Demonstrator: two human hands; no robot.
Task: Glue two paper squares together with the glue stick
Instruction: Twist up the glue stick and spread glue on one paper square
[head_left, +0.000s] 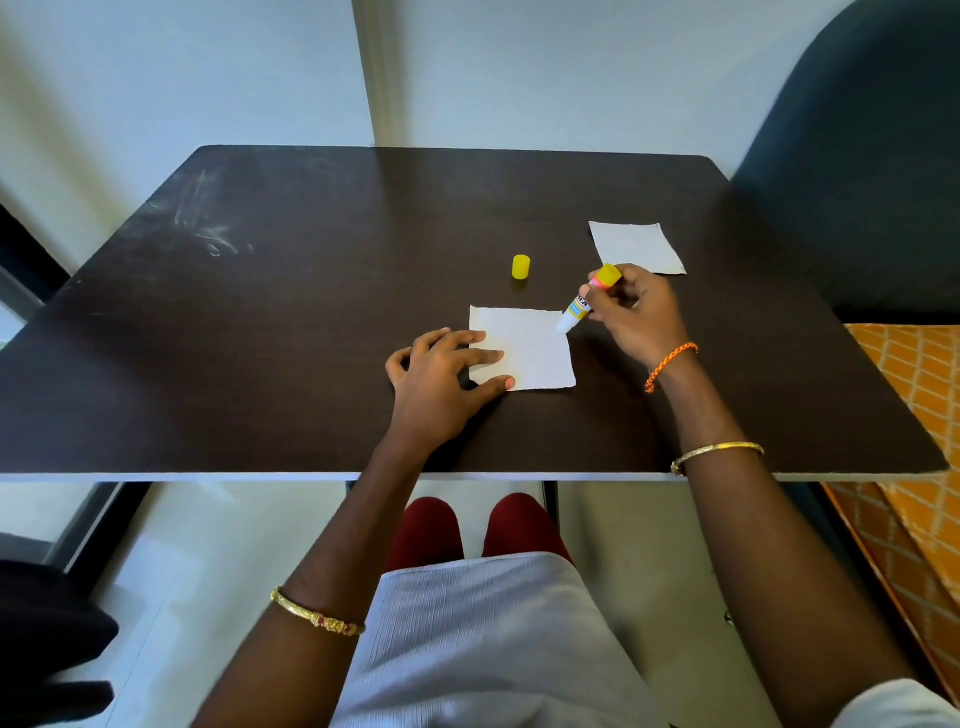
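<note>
Closest to the lens sits the person's lap, covered by a pale ribbed garment (483, 639) with dark red trouser legs (426, 525) showing under the near edge of the dark brown wooden surface (260, 338). 2 bare forearms reach forward over that edge, each with a thin gold bangle (317, 616); the right wrist also carries a braided orange thread band (670, 364).

The left hand (441, 374) lies flat and spread, its fingers (485, 357) open and pressing the left side of a white paper square (535, 348) that lies flat near the middle of the surface, the thumb resting on its near edge.

The right hand (636, 312) is closed around a glue stick with a white label and yellow base (587, 299), fingers wrapped about its upper half. The stick is tilted, yellow end up and away, white tip down at the far right corner of that paper square; whether the tip touches the paper cannot be told.

1 small yellow plastic cap (521, 267) stands upright on the surface beyond the paper, apart from everything. Another white paper square (636, 247) lies flat farther back to the right, just behind the right hand.

A dark upholstered chair (872, 156) stands past the right edge, with orange patterned fabric (914, 395) beside it.
</note>
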